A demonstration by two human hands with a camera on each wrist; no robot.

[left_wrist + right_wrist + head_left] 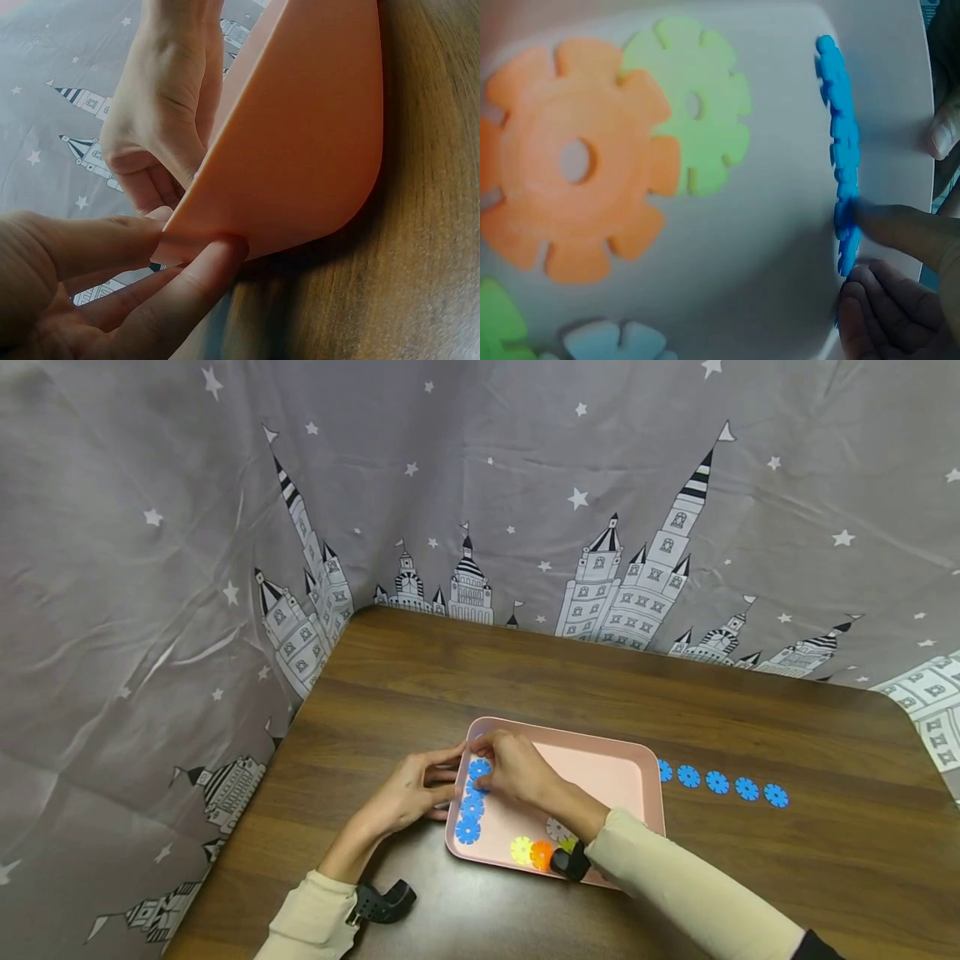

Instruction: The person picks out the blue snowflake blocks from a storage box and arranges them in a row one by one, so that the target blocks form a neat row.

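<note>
Along the left end of the pink tray (600,739), notched blue plastic discs (468,832) stand in an overlapping row. My right hand (517,768) reaches inside the tray over the far part of that row. Its thumb and curled fingers pinch a blue disc (478,768) there. In the right wrist view, the thumb (900,229) meets the blue row (844,142), with fingertips past its lower end. My left hand (408,789) is outside the tray's left end. In the left wrist view, its fairly straight fingers (202,281) touch the outer wall (300,142) and rim.
Yellow (522,850), orange (541,855) and white discs (557,829) lie near the tray's front side, partly covered by my right forearm and wrist camera. Several blue discs (717,782) form a line on the wooden table (847,860) to the right. A patterned grey curtain (450,443) hangs behind.
</note>
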